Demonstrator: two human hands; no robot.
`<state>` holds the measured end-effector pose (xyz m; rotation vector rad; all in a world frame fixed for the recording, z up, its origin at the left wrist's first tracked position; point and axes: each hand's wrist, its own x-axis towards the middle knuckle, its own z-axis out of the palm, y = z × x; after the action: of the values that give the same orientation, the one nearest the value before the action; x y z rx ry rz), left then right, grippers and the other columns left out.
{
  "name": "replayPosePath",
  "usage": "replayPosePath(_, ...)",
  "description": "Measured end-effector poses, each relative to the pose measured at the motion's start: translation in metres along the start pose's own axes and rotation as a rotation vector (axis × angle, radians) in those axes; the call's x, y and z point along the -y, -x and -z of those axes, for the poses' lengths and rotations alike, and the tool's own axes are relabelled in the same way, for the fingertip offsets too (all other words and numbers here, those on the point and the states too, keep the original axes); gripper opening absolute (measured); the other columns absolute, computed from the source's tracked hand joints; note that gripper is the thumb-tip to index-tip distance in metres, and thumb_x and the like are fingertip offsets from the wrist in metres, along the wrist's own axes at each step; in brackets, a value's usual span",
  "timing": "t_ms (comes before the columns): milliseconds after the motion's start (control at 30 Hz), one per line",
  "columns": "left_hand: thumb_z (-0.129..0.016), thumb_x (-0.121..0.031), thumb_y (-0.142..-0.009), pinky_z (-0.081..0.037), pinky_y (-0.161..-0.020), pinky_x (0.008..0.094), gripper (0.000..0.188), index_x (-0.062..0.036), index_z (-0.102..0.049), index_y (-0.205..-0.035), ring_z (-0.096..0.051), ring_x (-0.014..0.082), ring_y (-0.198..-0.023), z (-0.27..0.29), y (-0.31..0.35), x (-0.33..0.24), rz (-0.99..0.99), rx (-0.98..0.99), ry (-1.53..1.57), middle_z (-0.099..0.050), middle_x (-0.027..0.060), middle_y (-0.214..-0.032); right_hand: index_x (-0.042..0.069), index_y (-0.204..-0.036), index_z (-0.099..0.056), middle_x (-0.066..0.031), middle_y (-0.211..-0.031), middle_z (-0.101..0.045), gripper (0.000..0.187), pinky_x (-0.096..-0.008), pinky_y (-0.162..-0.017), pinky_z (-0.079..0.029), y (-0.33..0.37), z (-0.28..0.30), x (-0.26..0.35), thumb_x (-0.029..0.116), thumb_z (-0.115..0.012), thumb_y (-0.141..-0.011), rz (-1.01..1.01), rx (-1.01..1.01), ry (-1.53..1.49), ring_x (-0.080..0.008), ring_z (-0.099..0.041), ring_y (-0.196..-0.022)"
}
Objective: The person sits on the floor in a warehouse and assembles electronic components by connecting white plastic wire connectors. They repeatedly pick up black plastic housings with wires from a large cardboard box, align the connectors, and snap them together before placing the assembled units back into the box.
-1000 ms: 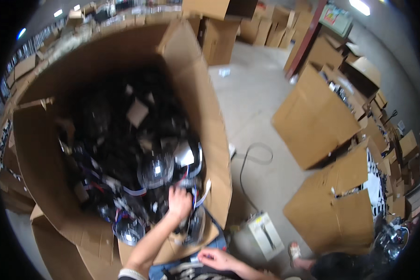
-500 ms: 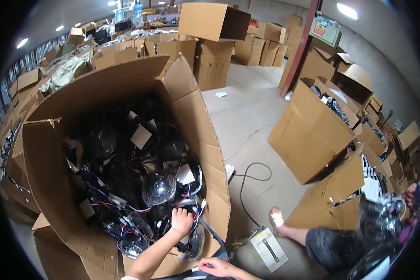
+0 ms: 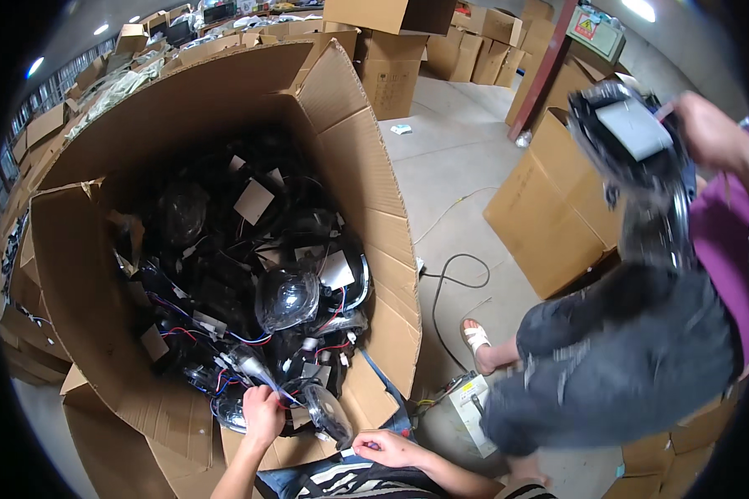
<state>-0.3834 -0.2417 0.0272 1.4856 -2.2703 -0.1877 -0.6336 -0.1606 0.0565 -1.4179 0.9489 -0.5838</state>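
A big open cardboard carton [image 3: 383, 241] in front of me holds many black headlights with clear domed lenses, loose wires and white cards. My left hand [image 3: 262, 414] reaches over its near side, fingers closed around thin wires [image 3: 290, 397] among the headlights. Right of it, one headlight [image 3: 329, 413] lies tilted against the near flap. My right hand [image 3: 389, 449] is low by that flap, fingers pinched on a small white piece [image 3: 347, 452], its kind unclear. Another clear-lensed headlight [image 3: 287, 299] rests farther in, beside a white card [image 3: 337, 270].
At right, a co-worker in purple and dark shorts [image 3: 615, 366] holds up a headlight with a white card [image 3: 635, 129]. A pale metal box [image 3: 472, 413] with a black cable [image 3: 434, 308] lies on the floor. More cartons [image 3: 549, 208] and a red post [image 3: 542, 71] stand beyond.
My left hand has moved left and nearer to me, onto wires. My right hand has shifted slightly up. The co-worker has come farther into view, lifting a headlight. My view has tilted down.
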Motion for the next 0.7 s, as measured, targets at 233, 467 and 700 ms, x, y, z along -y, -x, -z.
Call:
replayPosePath(233, -0.045, -0.004, -0.083, -0.041, -0.058, 0.0237, 0.012, 0.0009, -0.056, -0.080, -0.051, 0.0105, -0.061, 0.006, 0.007, -0.008, 0.451, 0.127, 0.925, -0.054, 0.0033, -0.069, 0.003, -0.083, -0.055, -0.0042, -0.069, -0.054, 0.015, -0.0268, -0.055, -0.039, -0.007, -0.007, 0.004, 0.017, -0.053, -0.081, 0.036, 0.015, 0.042, -0.0111, -0.048, -0.060)
replayPosePath(467, -0.055, -0.011, -0.077, -0.040, -0.052, 0.0294, 0.013, 0.0003, -0.052, -0.083, -0.050, 0.0204, -0.054, 0.056, -0.035, -0.040, 0.285, 0.186, 0.625, -0.053, 0.0127, -0.063, 0.002, -0.083, -0.055, -0.0026, -0.069, -0.054, 0.015, -0.0253, -0.054, -0.038, 0.002, -0.008, 0.010, 0.016, -0.052, -0.082, -0.015, 0.039, 0.046, -0.0092, -0.046, -0.059)
replayPosePath(700, -0.057, -0.011, -0.073, -0.044, -0.057, 0.0355, 0.013, -0.0016, -0.057, -0.081, -0.056, 0.0294, -0.061, 0.078, -0.020, -0.034, -0.009, 0.351, 0.164, -0.057, 0.0126, -0.069, 0.001, -0.083, -0.055, -0.0040, -0.070, -0.055, 0.015, -0.0253, -0.056, -0.039, -0.003, -0.009, 0.015, 0.016, -0.052, -0.082, -0.050, 0.074, 0.059, -0.0101, -0.048, -0.061)
